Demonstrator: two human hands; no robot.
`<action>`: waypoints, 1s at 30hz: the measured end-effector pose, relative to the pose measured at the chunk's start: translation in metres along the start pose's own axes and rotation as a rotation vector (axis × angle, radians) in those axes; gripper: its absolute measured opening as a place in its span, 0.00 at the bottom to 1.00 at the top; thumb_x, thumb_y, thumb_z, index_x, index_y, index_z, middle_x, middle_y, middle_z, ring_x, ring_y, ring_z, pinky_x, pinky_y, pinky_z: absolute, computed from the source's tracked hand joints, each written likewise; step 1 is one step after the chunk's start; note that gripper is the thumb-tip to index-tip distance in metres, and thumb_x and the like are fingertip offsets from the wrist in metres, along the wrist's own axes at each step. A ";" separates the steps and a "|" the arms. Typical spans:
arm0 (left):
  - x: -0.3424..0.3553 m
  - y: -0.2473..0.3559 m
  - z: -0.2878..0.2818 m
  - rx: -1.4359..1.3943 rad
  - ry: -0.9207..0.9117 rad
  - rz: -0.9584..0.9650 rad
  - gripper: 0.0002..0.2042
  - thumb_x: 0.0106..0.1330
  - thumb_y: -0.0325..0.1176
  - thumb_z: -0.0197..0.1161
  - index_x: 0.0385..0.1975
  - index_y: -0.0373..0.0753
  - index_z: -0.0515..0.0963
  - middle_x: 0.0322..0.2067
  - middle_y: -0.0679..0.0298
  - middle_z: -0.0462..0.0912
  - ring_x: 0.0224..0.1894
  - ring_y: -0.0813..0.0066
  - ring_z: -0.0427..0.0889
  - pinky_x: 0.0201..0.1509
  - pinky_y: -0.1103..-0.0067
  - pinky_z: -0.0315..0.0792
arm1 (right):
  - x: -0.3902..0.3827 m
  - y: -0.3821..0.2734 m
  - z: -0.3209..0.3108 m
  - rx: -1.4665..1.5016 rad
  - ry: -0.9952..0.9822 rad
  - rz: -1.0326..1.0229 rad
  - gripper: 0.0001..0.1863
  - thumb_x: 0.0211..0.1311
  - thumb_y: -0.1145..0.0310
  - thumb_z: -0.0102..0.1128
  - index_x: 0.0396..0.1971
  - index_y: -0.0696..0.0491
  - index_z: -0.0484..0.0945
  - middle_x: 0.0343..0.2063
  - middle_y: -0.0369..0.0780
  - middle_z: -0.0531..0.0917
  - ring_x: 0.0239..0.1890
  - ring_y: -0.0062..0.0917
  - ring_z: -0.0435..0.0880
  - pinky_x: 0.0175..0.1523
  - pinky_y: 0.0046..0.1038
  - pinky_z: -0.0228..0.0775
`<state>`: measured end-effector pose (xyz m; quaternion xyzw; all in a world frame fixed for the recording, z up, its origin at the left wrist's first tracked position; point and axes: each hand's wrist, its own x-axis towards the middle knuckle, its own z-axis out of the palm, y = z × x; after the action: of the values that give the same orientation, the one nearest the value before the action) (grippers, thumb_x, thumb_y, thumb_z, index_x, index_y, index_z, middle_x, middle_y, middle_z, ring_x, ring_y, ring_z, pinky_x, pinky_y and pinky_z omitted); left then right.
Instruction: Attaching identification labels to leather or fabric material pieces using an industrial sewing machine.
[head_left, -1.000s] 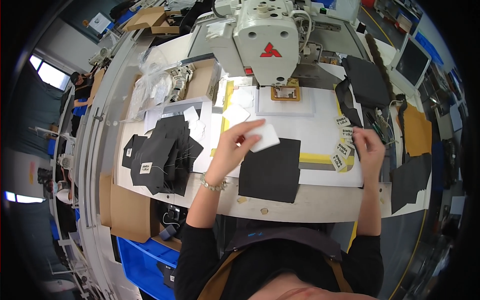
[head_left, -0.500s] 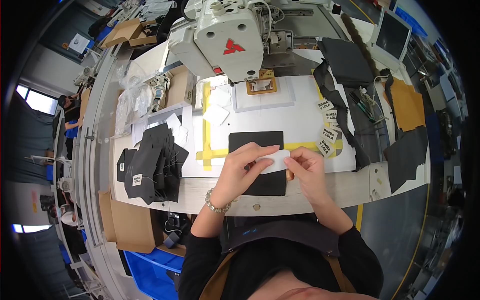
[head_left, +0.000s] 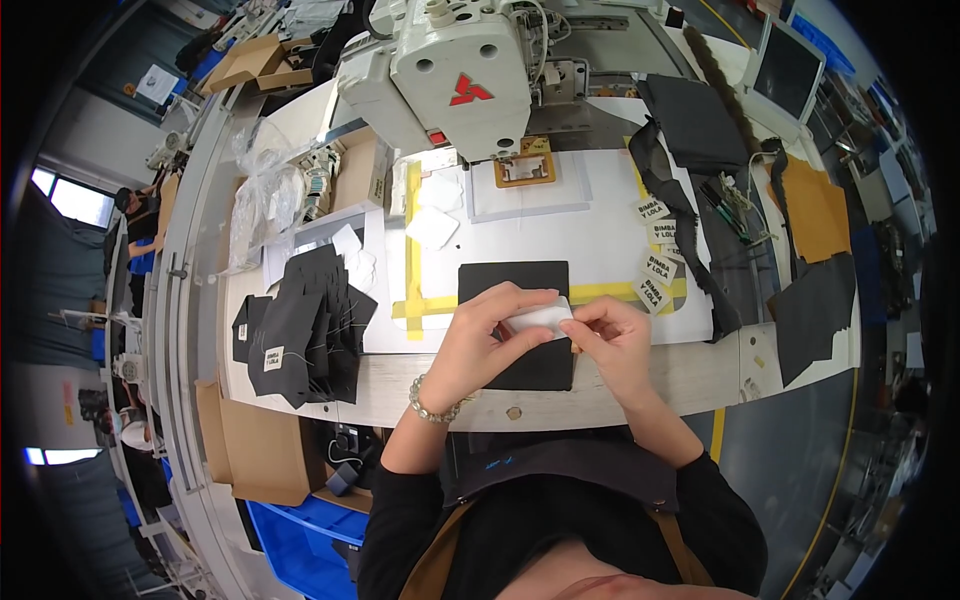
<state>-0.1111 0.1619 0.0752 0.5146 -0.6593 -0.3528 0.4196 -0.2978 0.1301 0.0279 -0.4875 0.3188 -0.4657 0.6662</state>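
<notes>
My left hand (head_left: 483, 335) and my right hand (head_left: 612, 340) meet over a black square piece (head_left: 515, 278) lying at the table's front. Both hold a small white square piece (head_left: 535, 316) between thumbs and fingers, the right hand pinching its right end; its underside is hidden. Left of them lies a pile of black cut pieces (head_left: 315, 320) with threads and a pale label on top. To their right are several printed labels (head_left: 655, 268) along yellow tape. More white pieces (head_left: 432, 227) lie above the left hand on the taped white sheet (head_left: 510, 235).
A white sewing machine (head_left: 430, 85) with a gold frame (head_left: 523, 170) stands ahead. A box of small items (head_left: 355, 175) and plastic bags (head_left: 260, 190) are left; black and tan material (head_left: 810, 215) and a monitor (head_left: 775, 75) are right. A blue bin (head_left: 285, 545) sits below. Co-workers (head_left: 140, 220) are at far left.
My right hand has moved from the labels down to the white piece in my left hand, which has also lowered. The view has shifted. In the last half second both hands shifted slightly.
</notes>
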 end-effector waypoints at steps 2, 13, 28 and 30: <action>0.000 -0.001 -0.001 0.009 -0.007 -0.004 0.17 0.56 0.22 0.70 0.48 0.39 0.82 0.30 0.65 0.78 0.28 0.77 0.76 0.29 0.84 0.72 | 0.000 0.001 -0.001 -0.024 0.006 -0.022 0.04 0.58 0.78 0.68 0.30 0.60 0.80 0.24 0.34 0.81 0.24 0.12 0.77 0.29 0.14 0.68; -0.009 -0.018 -0.007 0.041 0.071 0.120 0.13 0.53 0.18 0.70 0.38 0.38 0.85 0.27 0.65 0.80 0.28 0.77 0.77 0.30 0.82 0.71 | -0.001 0.009 0.005 0.025 -0.041 -0.023 0.06 0.62 0.78 0.64 0.37 0.61 0.79 0.28 0.36 0.82 0.29 0.16 0.81 0.33 0.17 0.71; -0.009 -0.025 -0.044 0.019 0.111 -0.027 0.07 0.58 0.19 0.65 0.35 0.36 0.84 0.27 0.66 0.80 0.26 0.82 0.74 0.30 0.85 0.68 | 0.018 0.008 0.003 -0.027 -0.008 0.032 0.05 0.67 0.74 0.59 0.31 0.60 0.78 0.23 0.34 0.80 0.16 0.10 0.72 0.22 0.14 0.63; -0.005 -0.043 -0.068 0.039 0.237 -0.187 0.05 0.60 0.21 0.64 0.35 0.35 0.83 0.26 0.67 0.81 0.25 0.86 0.73 0.29 0.87 0.66 | 0.019 0.012 -0.001 -0.005 0.031 0.030 0.06 0.67 0.74 0.60 0.31 0.60 0.77 0.22 0.34 0.80 0.16 0.10 0.72 0.21 0.14 0.63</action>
<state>-0.0317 0.1545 0.0626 0.6199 -0.5608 -0.3144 0.4499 -0.2876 0.1129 0.0168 -0.4769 0.3377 -0.4623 0.6670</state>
